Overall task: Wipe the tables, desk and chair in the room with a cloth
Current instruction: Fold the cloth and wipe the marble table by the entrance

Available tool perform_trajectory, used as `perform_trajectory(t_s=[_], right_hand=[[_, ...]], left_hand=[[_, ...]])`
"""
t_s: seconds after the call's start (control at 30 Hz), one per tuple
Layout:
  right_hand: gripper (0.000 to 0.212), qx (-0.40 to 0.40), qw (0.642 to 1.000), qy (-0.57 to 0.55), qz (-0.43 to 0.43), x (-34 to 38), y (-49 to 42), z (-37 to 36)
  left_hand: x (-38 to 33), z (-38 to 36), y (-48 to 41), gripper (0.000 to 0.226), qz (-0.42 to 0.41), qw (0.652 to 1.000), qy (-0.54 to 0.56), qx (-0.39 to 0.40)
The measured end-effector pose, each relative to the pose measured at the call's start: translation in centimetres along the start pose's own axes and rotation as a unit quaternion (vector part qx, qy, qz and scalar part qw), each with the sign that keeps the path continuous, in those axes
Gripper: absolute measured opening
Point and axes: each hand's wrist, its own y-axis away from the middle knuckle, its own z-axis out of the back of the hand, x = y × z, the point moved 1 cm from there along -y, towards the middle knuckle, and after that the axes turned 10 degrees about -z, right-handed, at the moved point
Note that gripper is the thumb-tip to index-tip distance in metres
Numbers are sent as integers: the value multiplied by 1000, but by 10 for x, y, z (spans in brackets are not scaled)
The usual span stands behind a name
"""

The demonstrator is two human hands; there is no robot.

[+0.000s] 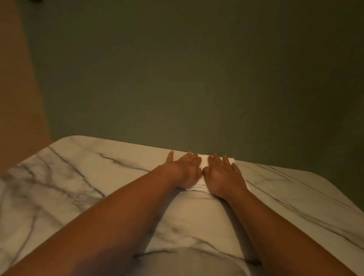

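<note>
A white marble-patterned table (pixel 73 187) with dark veins fills the lower half of the head view. A folded white cloth (pixel 204 163) lies flat near the table's far edge. My left hand (pixel 182 169) presses on the cloth's left part with straight fingers. My right hand (pixel 223 175) lies flat on its right part, fingers spread toward the far edge. Both hands sit side by side and cover most of the cloth. Both forearms stretch out over the tabletop.
A dark green wall (pixel 201 75) rises directly behind the table's far edge. A tan panel or piece of furniture (pixel 13 82) stands at the left, beside the table's rounded far-left corner. The light is dim.
</note>
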Motion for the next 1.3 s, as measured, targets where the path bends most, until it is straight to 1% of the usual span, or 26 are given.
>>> perform_trajectory(t_s=[0.27,0.4,0.6,0.77,0.9,1.03,1.3], right_hand=[[60,12,999,-15,51,132,0,-16],[60,11,996,-23,83,187,-2,-25],[59,22,992,-17,124,252,-8,-34],[59,41,987,-7,156,304,-3,-35],[59,50,983,1,175,337,-3,-38],[57,49,979,17,195,359,-5,-39],[57,66,979,19,190,363,2,-37]], left_hand=[[114,3,70,56,47,999,5,5],[161,5,97,56,73,997,4,5],[213,6,136,55,107,994,13,1],[248,8,171,54,137,991,-4,4],[274,8,190,55,166,986,6,5],[292,5,199,54,183,983,15,-15],[293,2,207,54,198,979,31,-27]])
